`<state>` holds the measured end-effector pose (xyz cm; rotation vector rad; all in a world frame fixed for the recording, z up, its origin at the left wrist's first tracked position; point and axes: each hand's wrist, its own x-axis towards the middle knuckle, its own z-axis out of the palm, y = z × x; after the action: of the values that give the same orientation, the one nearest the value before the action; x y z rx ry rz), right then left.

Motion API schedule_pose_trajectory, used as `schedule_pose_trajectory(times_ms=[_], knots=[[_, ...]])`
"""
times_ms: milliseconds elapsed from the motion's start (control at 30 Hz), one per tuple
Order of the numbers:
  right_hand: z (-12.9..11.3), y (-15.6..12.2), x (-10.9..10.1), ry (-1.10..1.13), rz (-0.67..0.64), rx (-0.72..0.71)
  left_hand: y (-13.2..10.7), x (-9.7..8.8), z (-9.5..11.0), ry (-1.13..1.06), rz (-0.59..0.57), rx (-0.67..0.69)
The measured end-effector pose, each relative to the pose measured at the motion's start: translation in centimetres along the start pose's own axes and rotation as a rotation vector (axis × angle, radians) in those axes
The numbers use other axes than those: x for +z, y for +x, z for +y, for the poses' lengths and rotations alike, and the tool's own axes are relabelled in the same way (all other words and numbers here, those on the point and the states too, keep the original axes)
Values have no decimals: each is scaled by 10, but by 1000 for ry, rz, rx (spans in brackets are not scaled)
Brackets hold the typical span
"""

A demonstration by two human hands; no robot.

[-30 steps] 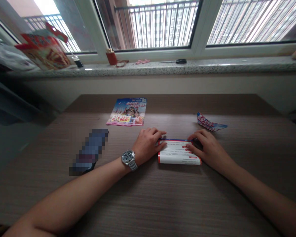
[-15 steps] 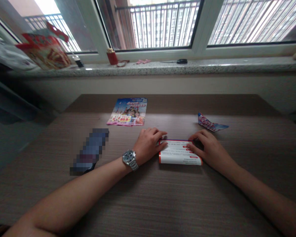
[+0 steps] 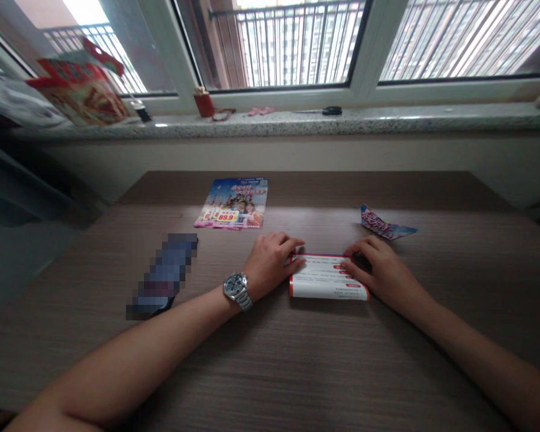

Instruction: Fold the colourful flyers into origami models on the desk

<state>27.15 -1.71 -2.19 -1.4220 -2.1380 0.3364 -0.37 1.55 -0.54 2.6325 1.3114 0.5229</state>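
Observation:
A printed leaflet [image 3: 321, 279], white with red edges and small text, lies on the table in front of me. It is folded over, and its near edge curves up a little as a rounded bend. My left hand [image 3: 270, 264] grips its far left corner, thumb on top and fingers at the far edge; a metal watch [image 3: 237, 290] is on that wrist. At the far right corner my right hand [image 3: 378, 270] pinches it the same way. Beyond my right hand sits a small folded paper boat [image 3: 384, 225] with blue and pink print.
A stack of colourful flyers [image 3: 234, 204] lies at the back left of the table [image 3: 297, 372]. Nearer me on the left is a blurred-out phone [image 3: 164, 276]. On the windowsill [image 3: 270, 127] stand a red snack bag [image 3: 83, 90], a red lighter-like case [image 3: 204, 103] and scissors [image 3: 330, 111].

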Motion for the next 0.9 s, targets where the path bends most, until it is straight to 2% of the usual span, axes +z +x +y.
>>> schedule_pose_trajectory(times_ms=[900], knots=[[-1,1,1,-5,-18,13,1,-2,2,-14,-18,-23]])
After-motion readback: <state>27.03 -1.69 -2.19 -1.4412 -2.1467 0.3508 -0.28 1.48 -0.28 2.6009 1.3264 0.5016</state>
